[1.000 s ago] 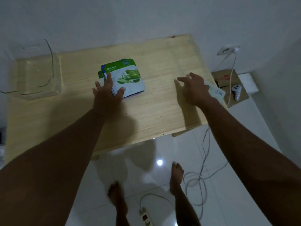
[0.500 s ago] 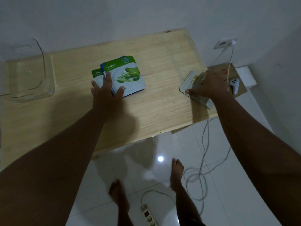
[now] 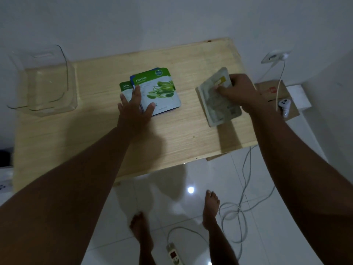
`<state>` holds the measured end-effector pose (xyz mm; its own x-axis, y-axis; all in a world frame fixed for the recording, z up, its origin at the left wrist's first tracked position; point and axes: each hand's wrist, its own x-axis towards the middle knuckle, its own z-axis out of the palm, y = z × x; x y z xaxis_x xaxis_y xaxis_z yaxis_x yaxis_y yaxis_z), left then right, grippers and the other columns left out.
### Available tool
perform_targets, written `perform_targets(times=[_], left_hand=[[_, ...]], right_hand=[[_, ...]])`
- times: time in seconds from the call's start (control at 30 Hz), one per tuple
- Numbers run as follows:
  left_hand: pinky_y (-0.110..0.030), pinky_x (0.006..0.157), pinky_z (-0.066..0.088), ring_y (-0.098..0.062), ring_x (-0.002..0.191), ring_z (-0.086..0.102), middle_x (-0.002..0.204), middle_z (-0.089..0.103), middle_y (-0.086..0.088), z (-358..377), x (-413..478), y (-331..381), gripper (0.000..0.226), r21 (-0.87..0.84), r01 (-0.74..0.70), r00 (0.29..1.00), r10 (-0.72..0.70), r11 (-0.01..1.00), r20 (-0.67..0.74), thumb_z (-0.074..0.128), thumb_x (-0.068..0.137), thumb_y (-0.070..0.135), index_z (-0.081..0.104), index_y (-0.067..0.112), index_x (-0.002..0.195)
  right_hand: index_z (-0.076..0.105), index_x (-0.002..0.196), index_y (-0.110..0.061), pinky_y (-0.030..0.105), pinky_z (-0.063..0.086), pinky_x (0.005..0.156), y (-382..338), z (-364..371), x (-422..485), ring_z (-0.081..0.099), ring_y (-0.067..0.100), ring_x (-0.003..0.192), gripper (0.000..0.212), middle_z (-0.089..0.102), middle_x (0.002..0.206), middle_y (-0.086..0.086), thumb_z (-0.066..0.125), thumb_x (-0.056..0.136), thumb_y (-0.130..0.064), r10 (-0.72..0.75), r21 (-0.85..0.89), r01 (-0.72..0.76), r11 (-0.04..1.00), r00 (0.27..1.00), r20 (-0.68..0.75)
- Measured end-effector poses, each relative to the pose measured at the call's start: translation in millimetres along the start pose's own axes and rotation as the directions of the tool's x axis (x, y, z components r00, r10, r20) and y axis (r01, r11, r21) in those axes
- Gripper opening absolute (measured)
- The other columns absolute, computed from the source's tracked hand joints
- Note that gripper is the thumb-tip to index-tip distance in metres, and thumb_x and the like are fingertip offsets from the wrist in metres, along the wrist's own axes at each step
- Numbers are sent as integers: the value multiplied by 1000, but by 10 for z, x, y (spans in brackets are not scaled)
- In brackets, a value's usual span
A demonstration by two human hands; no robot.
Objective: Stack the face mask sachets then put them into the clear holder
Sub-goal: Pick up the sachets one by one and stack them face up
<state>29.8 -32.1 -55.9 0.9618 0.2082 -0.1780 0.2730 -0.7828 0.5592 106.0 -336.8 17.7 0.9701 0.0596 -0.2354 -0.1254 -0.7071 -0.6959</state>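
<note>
Head view: clear holder (image 3: 44, 83) holds no sachets (image 3: 152, 92).

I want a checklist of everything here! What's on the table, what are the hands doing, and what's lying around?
Surface: wooden table, bare at the front.
Job's things: fanned sachet stack, Aloe Vera on top, Olive peeking out left; one pale sachet lifted at the right; clear holder at the far left, nothing seen inside.
Clutter: nothing seen on the table.
Grips: left hand flat on the stack; right hand pinching the pale sachet.
Cables: white cable looped on the floor; power strip by the feet.
Surroundings: cardboard box holding a small white device; wall socket.
</note>
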Motion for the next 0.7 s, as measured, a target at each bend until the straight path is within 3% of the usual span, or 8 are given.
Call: perform_targets(times=[0.17,0.23,0.33,0.43,0.5,0.57,0.63,0.7], left_hand=[[-56,120,2,-42,149,-4,164,9,-14,-12,6,-11,80,6,-14,1000,14,1000,4,47,95,50,6,18,156],[-56,120,3,-42,149,-4,164,10,-13,-11,9,-22,81,-4,-13,1000,13,1000,2,48,94,51,7,19,156],[-55,120,5,-43,149,-2,163,12,-12,-17,13,-34,81,-12,-21,1000,21,1000,-7,49,94,51,8,19,157],[-57,119,9,-46,148,1,161,14,-20,-24,5,-47,79,-6,-32,999,32,999,-10,52,95,43,10,16,156],[-62,115,18,-52,144,11,157,22,-26,-30,4,-75,79,7,-55,998,56,998,-23,56,93,38,14,11,155],[-63,111,25,-56,138,23,152,29,-27,-41,-2,-93,80,17,-77,996,78,997,-32,58,92,35,18,7,154],[-63,110,25,-56,136,24,152,30,-26,-41,-3,-104,81,11,-81,996,82,997,-27,59,92,36,18,6,154],[-64,108,28,-56,134,28,151,32,-26,-39,-8,-106,82,11,-99,994,99,995,-37,58,90,38,19,5,154]], right_hand=[[75,100,-12,21,45,75,-757,557,236,70,27,96,29,75,100,11,63,81,-30,-109,-97,100,990,989,-100],[73,98,-9,20,41,69,-1028,798,325,69,26,89,27,74,99,10,62,82,-28,-129,-112,115,987,984,-124],[69,104,-8,26,52,73,-1292,1162,408,68,24,89,38,70,104,11,70,80,-37,-149,-110,140,984,986,-70],[63,80,-11,25,39,66,-1398,1431,405,58,19,70,47,62,77,7,63,83,-58,-203,-193,209,959,978,48],[65,74,-11,22,35,68,-1336,1492,378,60,20,70,39,63,73,8,60,91,-46,-215,-187,234,954,970,114],[74,93,-15,21,41,78,-1195,1459,370,67,22,95,21,74,97,7,59,90,-29,-204,-106,206,973,978,30],[70,110,-21,27,47,89,-1014,1375,385,65,24,109,29,71,115,7,58,85,-26,-124,-24,122,992,986,-114],[62,126,-20,31,46,92,-852,1319,419,60,26,117,44,64,127,9,64,82,-30,-1,-17,-1,1000,992,-124]])
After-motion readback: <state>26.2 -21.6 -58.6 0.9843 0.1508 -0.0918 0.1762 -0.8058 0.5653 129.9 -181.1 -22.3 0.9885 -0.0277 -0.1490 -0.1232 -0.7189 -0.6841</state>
